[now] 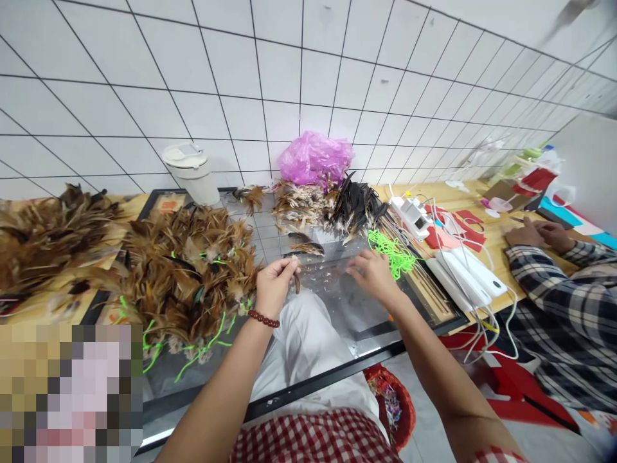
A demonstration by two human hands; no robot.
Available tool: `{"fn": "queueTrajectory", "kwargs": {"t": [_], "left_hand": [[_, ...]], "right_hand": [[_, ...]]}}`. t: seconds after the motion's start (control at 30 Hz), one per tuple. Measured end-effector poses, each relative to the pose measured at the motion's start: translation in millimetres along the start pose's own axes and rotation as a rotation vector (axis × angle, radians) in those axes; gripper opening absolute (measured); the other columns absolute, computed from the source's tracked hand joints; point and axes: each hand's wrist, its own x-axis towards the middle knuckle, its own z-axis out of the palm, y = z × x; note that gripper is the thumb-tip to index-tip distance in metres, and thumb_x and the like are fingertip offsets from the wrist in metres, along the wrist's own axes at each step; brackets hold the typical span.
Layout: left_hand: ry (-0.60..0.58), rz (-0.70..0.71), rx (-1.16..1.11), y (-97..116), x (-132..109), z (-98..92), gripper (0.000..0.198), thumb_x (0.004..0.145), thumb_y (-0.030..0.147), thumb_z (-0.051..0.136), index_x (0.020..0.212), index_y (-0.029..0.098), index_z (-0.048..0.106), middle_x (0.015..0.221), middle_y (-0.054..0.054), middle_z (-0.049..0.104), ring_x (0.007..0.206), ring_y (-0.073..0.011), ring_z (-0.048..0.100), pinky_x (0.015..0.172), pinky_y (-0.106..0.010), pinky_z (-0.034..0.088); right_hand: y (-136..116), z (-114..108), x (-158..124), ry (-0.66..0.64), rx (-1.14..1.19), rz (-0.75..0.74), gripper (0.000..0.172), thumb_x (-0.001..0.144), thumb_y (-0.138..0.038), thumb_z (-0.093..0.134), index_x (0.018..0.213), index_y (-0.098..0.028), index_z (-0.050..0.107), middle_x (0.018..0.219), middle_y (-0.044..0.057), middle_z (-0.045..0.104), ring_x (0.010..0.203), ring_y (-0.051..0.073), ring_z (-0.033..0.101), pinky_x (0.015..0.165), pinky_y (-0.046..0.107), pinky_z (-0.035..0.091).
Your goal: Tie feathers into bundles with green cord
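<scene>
My left hand [278, 280] is closed in a pinch on a small brown feather [297, 283], which hangs down from the fingertips. To its right, my right hand [373, 273] hovers over the glass tabletop with bent fingers apart, and nothing shows in them. Just behind that hand lies a tangle of bright green string [394, 252]. A large heap of brown feather bundles [193, 270], some tied with green string, spreads left of my left hand. Loose dark feathers [306, 244] lie beyond my hands, in front of pale feathers [301, 204] and black feathers [357, 204].
A pink plastic bag [315, 157] and a white lidded cup [191, 172] stand by the tiled wall. White power strips [465, 276] with cables lie at right. A co-worker's hands [540, 233] rest farther right. A red basket [402, 411] sits below the table edge.
</scene>
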Motion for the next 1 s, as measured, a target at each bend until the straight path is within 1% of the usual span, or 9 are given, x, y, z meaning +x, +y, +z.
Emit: {"fn": "queueTrajectory", "kwargs": {"t": [0.1,0.2,0.3,0.37,0.43,0.5,0.7,0.87,1.0], "left_hand": [[0.073,0.086,0.038,-6,1,-3.8,0.028,0.069,0.04,0.071,0.081,0.015,0.072,0.067,-0.001,0.065,0.053,-0.0076,0.047,0.053,-0.021,0.038],[0.127,0.142,0.044,-10,3,-7.0,0.028,0.071,0.04,0.07,0.082,0.015,0.072,0.067,0.0,0.065,0.053,-0.0073,0.046,0.053,-0.021,0.037],[0.138,0.142,0.01,-13,6,-8.4,0.027,0.07,0.04,0.071,0.081,0.015,0.073,0.066,0.0,0.065,0.052,-0.0074,0.046,0.053,-0.021,0.037],[0.14,0.15,-0.004,-14,7,-8.9,0.026,0.07,0.039,0.071,0.08,0.015,0.073,0.066,-0.001,0.066,0.054,-0.0078,0.048,0.054,-0.021,0.038],[0.147,0.162,-0.01,-15,8,-9.3,0.025,0.071,0.038,0.071,0.08,0.015,0.073,0.067,-0.001,0.066,0.055,-0.0082,0.049,0.055,-0.021,0.038],[0.161,0.167,-0.019,-14,9,-9.6,0.024,0.071,0.037,0.071,0.08,0.015,0.073,0.067,-0.001,0.066,0.055,-0.0082,0.049,0.055,-0.021,0.038],[0.157,0.147,-0.048,-12,8,-8.2,0.025,0.071,0.038,0.07,0.081,0.015,0.072,0.064,0.0,0.065,0.05,-0.0075,0.046,0.052,-0.021,0.038],[0.186,0.329,0.098,-7,4,-9.4,0.015,0.073,0.031,0.069,0.077,0.017,0.073,0.077,-0.004,0.069,0.073,-0.0143,0.061,0.07,-0.026,0.047],[0.195,0.37,0.099,-6,3,-10.8,0.013,0.074,0.029,0.068,0.075,0.017,0.073,0.079,-0.004,0.07,0.076,-0.0154,0.062,0.076,-0.028,0.048]], "right_hand": [[-35,2,18,-0.064,0.092,-0.122,0.016,0.088,-0.034,0.057,0.091,-0.024,0.07,0.094,0.005,0.067,0.092,0.021,0.053,0.081,0.034,0.027],[-60,8,42,-0.079,0.166,-0.128,0.018,0.087,-0.035,0.058,0.096,-0.023,0.069,0.091,0.004,0.068,0.091,0.02,0.056,0.08,0.032,0.032],[-67,16,69,-0.054,0.172,-0.042,0.022,0.088,-0.032,0.056,0.102,-0.021,0.068,0.097,0.006,0.067,0.095,0.02,0.058,0.082,0.031,0.037],[-64,20,86,-0.048,0.131,0.007,0.032,0.085,-0.036,0.06,0.113,-0.02,0.065,0.108,0.008,0.065,0.102,0.023,0.057,0.086,0.032,0.04],[-62,25,99,-0.097,0.087,0.032,0.051,0.078,-0.044,0.066,0.122,-0.02,0.06,0.118,0.011,0.061,0.109,0.026,0.055,0.088,0.034,0.041],[-60,31,107,-0.175,0.051,0.043,0.058,0.073,-0.051,0.07,0.122,-0.021,0.061,0.12,0.011,0.06,0.111,0.028,0.054,0.088,0.035,0.042],[-69,45,115,-0.193,0.059,-0.013,0.02,0.084,-0.033,0.059,0.096,-0.024,0.072,0.1,0.006,0.069,0.098,0.021,0.061,0.082,0.03,0.043],[-65,44,121,-0.154,0.369,-0.17,0.026,0.082,-0.026,0.064,0.106,-0.02,0.07,0.106,0.005,0.07,0.091,0.015,0.062,0.083,0.026,0.045],[-41,27,123,-0.094,0.383,-0.103,0.021,0.083,-0.017,0.061,0.101,-0.017,0.071,0.099,0.005,0.071,0.085,0.014,0.062,0.079,0.025,0.045]]}}
